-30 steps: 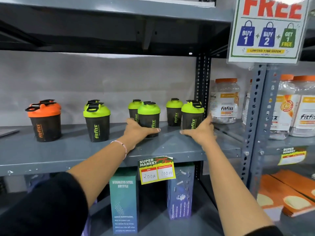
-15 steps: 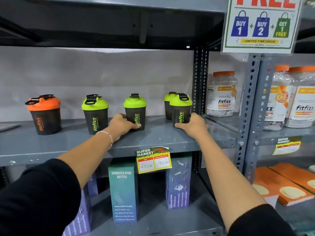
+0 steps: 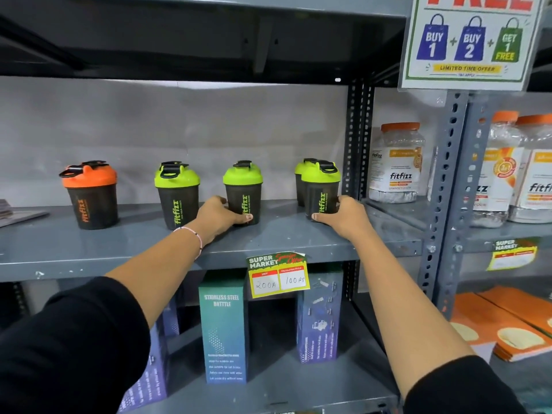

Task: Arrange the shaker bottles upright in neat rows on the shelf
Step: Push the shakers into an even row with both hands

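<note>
Standing upright along the grey shelf (image 3: 89, 246), the shaker bottles read from the left as follows: an orange-lidded shaker (image 3: 91, 195) on its own, then a green-lidded shaker (image 3: 177, 196) with another lid just showing behind it. Next comes the middle green shaker (image 3: 243, 192), with the left hand (image 3: 219, 218) wrapped low around its dark body, thumb across the front near the base, so that grip is clamped on the bottle. Further right, the front right shaker (image 3: 321, 191) stands just ahead of a rear green shaker (image 3: 300, 180) that is mostly hidden behind it; the right hand (image 3: 346, 218) is clamped on the front one in the same low hold, thumb at the foot. Both held bottles sit flat on the shelf, not lifted. Beyond the upright post, the protein jars (image 3: 395, 162) fill the next bay.

These bottles look like empty plastic: light, stiff and smooth-sided, so they should slide easily over the painted metal but could tip if pushed high up. Taking hold low on the body, as both hands do here, seems the safest place; the lids carry loops and flip caps that might pop or twist if used as handles. The front row looks close to evenly spaced.
</note>
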Available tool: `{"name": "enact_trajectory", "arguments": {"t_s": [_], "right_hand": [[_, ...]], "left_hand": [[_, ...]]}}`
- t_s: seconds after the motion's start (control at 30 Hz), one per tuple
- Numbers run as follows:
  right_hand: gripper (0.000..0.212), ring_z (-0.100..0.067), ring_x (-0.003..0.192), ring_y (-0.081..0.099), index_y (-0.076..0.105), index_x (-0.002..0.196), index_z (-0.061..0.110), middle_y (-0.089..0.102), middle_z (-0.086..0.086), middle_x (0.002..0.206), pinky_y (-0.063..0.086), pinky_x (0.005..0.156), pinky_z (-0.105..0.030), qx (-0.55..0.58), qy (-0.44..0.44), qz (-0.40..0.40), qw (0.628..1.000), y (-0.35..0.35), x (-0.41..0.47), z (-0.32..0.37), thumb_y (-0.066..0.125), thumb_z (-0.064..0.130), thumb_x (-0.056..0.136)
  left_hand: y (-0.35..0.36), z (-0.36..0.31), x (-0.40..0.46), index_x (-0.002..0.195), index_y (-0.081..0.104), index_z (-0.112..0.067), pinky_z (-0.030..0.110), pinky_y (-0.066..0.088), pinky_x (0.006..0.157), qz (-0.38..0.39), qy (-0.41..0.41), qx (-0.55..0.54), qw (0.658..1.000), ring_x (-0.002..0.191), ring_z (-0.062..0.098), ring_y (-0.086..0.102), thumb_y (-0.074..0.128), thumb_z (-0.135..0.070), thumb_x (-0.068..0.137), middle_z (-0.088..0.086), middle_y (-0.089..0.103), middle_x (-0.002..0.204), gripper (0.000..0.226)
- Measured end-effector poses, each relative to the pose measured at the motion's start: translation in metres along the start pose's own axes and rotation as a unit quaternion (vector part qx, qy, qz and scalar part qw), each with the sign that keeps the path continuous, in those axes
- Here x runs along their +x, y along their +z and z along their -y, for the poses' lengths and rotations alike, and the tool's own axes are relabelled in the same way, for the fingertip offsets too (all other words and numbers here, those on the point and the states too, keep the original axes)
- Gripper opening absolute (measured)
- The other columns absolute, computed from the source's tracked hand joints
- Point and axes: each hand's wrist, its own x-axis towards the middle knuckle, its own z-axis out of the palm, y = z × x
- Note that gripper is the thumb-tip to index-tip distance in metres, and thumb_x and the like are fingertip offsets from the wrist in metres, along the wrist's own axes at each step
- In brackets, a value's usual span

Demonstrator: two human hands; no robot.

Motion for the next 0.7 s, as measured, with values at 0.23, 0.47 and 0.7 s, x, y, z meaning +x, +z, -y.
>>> {"name": "enact_trajectory", "arguments": {"t_s": [0.23,0.47,0.7], "right_hand": [[0.059,-0.025,0.117,0.058,0.055,0.129,0.011,0.062,-0.009,0.124,0.046,0.098,-0.037,0.14,-0.072,-0.163,0.974,0.029,-0.062,0.037,0.076,0.037,0.081],[0.07,-0.021,0.12,0.057,0.051,0.134,0.019,0.057,-0.009,0.132,0.045,0.09,-0.026,0.219,-0.088,0.142,0.961,0.131,-0.086,0.147,0.084,0.033,0.074],[0.117,-0.025,0.129,0.051,0.019,0.153,0.011,0.047,-0.009,0.147,0.045,0.094,-0.032,0.193,-0.016,0.144,0.97,0.18,-0.056,0.206,0.092,0.027,0.063]], "left_hand": [[-0.062,0.028,-0.041,0.09,0.072,-0.013,0.033,0.053,0.086,-0.029,0.059,-0.056,0.996,0.086,0.019,0.07,0.088,-0.029,0.062,0.002,0.074,0.092,0.036],[-0.192,0.103,-0.057,0.075,0.061,-0.013,0.046,0.054,0.074,-0.314,-0.019,-0.083,0.946,0.079,0.036,0.067,0.087,-0.032,0.062,0.016,0.067,0.078,0.035],[-0.223,0.118,0.001,0.135,0.029,-0.008,0.037,0.043,0.092,-0.266,-0.059,-0.055,0.96,0.11,0.028,0.051,0.096,-0.027,0.047,0.015,0.049,0.126,0.112]]}}
